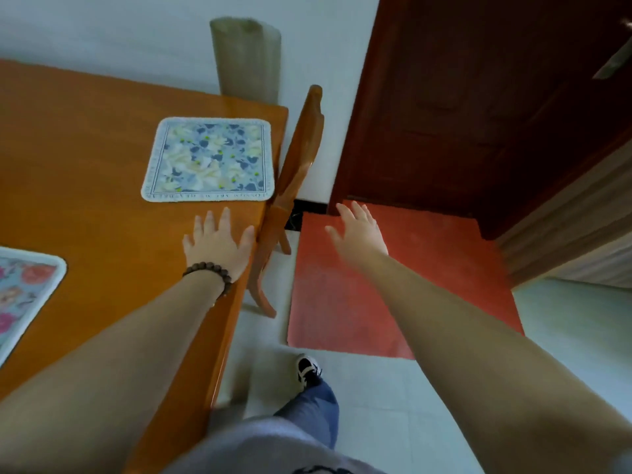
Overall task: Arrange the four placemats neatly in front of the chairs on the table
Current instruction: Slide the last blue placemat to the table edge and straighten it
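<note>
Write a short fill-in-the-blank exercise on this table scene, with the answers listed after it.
1. The blue floral placemat lies on the table in front of a wooden ____.
2. The left hand wears a beaded ____ on its wrist.
3. The right hand hangs over a red ____ on the floor.
4. Both hands are open and hold ____.

Answers: chair; bracelet; mat; nothing

Red floor mat (393, 285) before dark door (478, 107); rolled mat (246, 59).
</note>
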A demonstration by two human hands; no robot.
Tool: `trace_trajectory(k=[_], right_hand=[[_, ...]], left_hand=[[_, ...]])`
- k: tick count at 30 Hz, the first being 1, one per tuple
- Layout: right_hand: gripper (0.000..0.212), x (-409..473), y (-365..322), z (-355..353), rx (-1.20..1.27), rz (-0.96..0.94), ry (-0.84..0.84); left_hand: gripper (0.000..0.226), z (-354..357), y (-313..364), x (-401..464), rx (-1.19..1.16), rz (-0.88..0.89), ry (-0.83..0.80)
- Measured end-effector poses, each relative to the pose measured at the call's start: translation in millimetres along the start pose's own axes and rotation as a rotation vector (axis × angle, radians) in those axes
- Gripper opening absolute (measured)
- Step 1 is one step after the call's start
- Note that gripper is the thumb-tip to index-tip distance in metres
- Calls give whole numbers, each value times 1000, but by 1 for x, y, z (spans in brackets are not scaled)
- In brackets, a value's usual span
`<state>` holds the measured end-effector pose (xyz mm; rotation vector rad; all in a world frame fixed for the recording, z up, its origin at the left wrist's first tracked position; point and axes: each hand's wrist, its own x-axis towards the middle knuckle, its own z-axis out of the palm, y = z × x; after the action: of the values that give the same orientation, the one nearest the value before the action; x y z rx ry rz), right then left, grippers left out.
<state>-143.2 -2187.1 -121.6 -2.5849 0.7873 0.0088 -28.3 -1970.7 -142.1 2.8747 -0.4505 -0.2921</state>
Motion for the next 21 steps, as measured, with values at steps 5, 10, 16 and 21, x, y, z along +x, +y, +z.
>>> trace_trajectory(k=[5,10,16,21], right_hand=[[56,115,-22,-42,-51,-115,39],[59,199,-51,-60,-113,-234,31],[57,268,-102,-43,-148,-447,-60],[55,324,-138,-11,-189,-632,-178]], left_hand=[[74,-22,20,73,-33,-138,39],[75,-38,27,109,-51,-242,64],[78,-40,11,136,-78,-416,57],[77,-31,1,161,-80,-608,40]])
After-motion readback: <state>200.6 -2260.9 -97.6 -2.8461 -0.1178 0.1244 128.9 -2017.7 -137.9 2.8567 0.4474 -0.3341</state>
